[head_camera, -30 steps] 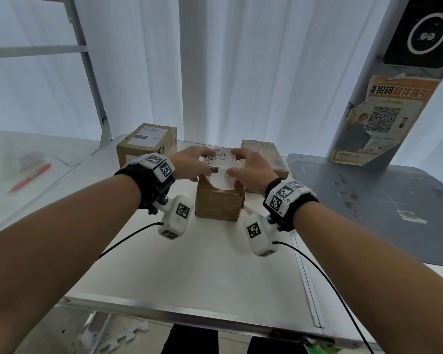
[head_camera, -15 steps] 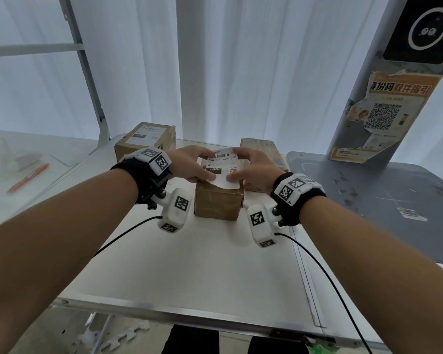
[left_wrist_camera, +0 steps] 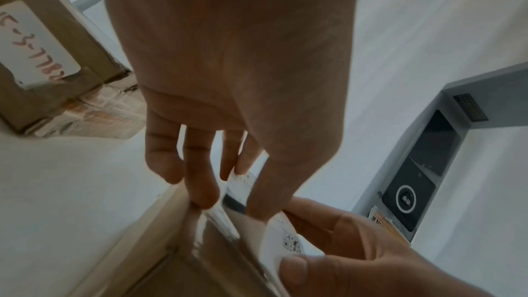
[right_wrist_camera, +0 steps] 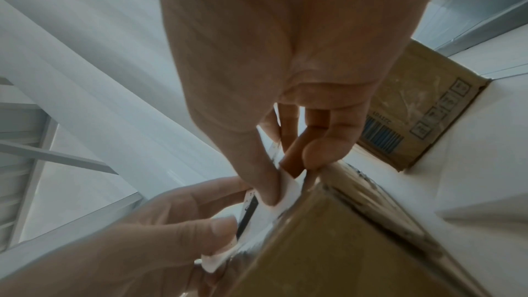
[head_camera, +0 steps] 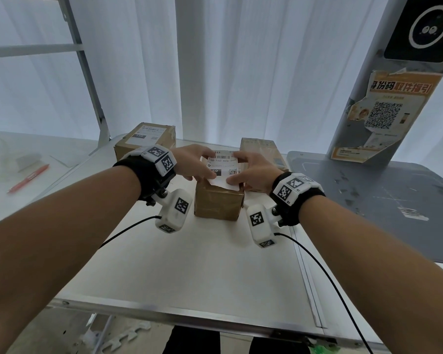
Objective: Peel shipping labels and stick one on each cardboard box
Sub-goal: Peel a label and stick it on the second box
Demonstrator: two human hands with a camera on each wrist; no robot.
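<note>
Fingers [head_camera: 234, 180] of both hands pinch thin, floppy shipping label [head_camera: 223, 167] by its side edges over cardboard box [head_camera: 218, 203]; keep it taut.

Printed "150-150-A26-060" under a barcode on the shipping label [head_camera: 221, 166]; "150" on the far box's label [head_camera: 145, 133]; "取件指引" on the orange poster [head_camera: 394, 108].

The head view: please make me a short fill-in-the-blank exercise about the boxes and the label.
1. Both hands hold a white label on top of the ____ of the three boxes.
2. The box at the back left already has a ____ on its top.
3. A ____ pen lies on the surface at the far left.
4. The label's near edge hangs over the middle box's ____ side.

Missing words: middle; label; red; front
</note>
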